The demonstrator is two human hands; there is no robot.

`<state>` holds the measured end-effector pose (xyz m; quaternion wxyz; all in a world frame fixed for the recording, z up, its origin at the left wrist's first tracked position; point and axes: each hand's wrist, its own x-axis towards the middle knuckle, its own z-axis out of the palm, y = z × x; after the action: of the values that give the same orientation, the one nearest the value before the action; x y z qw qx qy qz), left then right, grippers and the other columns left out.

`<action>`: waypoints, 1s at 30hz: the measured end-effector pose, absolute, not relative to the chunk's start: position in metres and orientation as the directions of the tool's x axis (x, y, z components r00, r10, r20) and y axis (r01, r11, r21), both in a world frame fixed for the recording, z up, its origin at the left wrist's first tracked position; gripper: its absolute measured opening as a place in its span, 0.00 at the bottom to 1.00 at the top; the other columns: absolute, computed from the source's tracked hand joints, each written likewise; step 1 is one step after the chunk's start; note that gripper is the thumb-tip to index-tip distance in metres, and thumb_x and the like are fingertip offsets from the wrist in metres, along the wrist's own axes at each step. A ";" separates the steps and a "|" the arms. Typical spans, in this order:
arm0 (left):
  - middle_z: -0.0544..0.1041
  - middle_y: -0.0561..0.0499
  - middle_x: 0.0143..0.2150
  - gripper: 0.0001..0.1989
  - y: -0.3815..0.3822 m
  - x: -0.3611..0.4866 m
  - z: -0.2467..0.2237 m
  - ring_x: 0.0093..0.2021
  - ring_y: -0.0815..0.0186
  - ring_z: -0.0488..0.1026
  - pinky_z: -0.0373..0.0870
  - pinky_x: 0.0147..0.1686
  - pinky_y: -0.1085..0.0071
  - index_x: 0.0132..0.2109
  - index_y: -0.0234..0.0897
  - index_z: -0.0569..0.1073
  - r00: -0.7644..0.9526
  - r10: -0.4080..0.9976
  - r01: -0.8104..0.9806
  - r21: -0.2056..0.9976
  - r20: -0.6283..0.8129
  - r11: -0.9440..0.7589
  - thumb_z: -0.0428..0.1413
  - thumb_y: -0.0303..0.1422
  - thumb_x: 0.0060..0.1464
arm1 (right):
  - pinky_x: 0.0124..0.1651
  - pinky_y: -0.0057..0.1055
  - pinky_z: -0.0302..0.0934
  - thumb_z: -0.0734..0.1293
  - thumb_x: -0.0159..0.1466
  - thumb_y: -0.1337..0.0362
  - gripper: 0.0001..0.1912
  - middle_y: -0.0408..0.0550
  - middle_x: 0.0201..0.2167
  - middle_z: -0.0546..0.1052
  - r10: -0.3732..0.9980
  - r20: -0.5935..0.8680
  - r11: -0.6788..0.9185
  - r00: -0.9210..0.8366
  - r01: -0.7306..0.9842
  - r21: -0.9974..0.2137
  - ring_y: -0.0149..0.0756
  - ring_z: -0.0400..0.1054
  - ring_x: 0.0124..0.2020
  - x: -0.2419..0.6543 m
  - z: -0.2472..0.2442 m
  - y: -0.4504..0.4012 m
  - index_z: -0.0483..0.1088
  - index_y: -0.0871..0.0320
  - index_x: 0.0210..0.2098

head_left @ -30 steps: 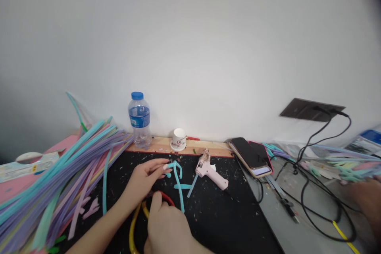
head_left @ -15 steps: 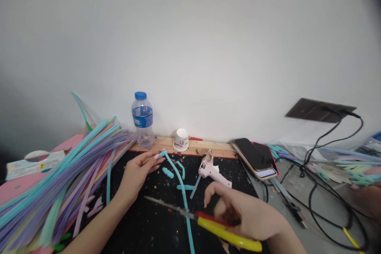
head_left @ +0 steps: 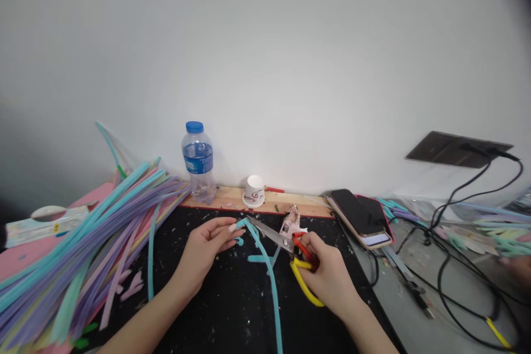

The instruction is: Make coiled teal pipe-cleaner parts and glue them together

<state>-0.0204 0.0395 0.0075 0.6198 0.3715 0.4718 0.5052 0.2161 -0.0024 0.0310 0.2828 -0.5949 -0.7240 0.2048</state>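
My left hand (head_left: 213, 240) pinches the folded upper end of a light-blue pipe cleaner (head_left: 272, 282), whose long tail hangs down toward the near edge. In my right hand (head_left: 326, 265) are scissors (head_left: 305, 274) with one red and one yellow handle. Their blades point up and left, with the tips at the bend of the pipe cleaner; whether they touch it I cannot tell. A short blue piece (head_left: 258, 259) lies on the black mat (head_left: 224, 310) beneath. Partly hidden behind the scissors is a pale pink glue gun (head_left: 289, 225).
A bundle of pastel pipe cleaners (head_left: 112, 232) covers the left side. Along the wall stand a water bottle (head_left: 198, 163) and a paper cup (head_left: 254, 191). Two phones (head_left: 359, 215) lie to the right, near black cables (head_left: 440, 265). Another person's hand (head_left: 518, 268) shows at the right edge.
My right hand has turned the scissors and raised them, bringing the blades from low over the mat up to the bend. My left hand has shifted slightly right with the pipe cleaner.
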 end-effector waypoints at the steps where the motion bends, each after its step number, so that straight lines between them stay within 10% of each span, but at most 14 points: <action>1: 0.80 0.46 0.37 0.12 0.038 -0.019 0.008 0.42 0.61 0.76 0.72 0.37 0.74 0.40 0.33 0.71 0.067 0.975 -0.279 0.934 -0.213 0.223 0.59 0.34 0.48 | 0.23 0.24 0.47 0.62 0.46 0.75 0.11 0.34 0.17 0.60 0.975 0.189 0.206 -0.116 0.791 -0.576 0.28 0.56 0.19 0.217 0.030 -0.003 0.57 0.55 0.27; 8: 0.80 0.47 0.33 0.13 0.031 -0.011 0.011 0.39 0.63 0.77 0.71 0.35 0.76 0.41 0.34 0.68 0.167 0.956 -0.211 0.938 -0.241 0.273 0.58 0.34 0.48 | 0.34 0.28 0.58 0.65 0.47 0.70 0.25 0.44 0.34 0.72 0.970 0.223 0.197 -0.099 0.858 -0.474 0.38 0.68 0.33 0.214 0.033 -0.004 0.57 0.54 0.44; 16: 0.80 0.50 0.28 0.14 0.030 -0.011 0.013 0.34 0.62 0.78 0.71 0.30 0.76 0.36 0.38 0.60 0.248 0.932 -0.147 0.941 -0.263 0.304 0.59 0.34 0.47 | 0.32 0.27 0.61 0.64 0.47 0.70 0.25 0.44 0.31 0.74 0.970 0.243 0.162 -0.014 0.780 -0.604 0.36 0.70 0.29 0.220 0.028 -0.003 0.51 0.55 0.43; 30: 0.80 0.49 0.29 0.12 0.032 -0.019 0.014 0.33 0.64 0.78 0.70 0.28 0.78 0.35 0.38 0.60 0.376 0.872 -0.120 0.917 -0.312 0.380 0.57 0.30 0.48 | 0.33 0.29 0.60 0.68 0.48 0.69 0.21 0.45 0.29 0.74 0.939 0.176 0.338 -0.296 0.887 -0.314 0.37 0.67 0.29 0.240 0.033 0.001 0.68 0.56 0.43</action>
<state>-0.0190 0.0323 0.0140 0.7078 0.4324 0.4349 0.3506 0.2398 0.0015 0.0325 0.1654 -0.5699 -0.8011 0.0781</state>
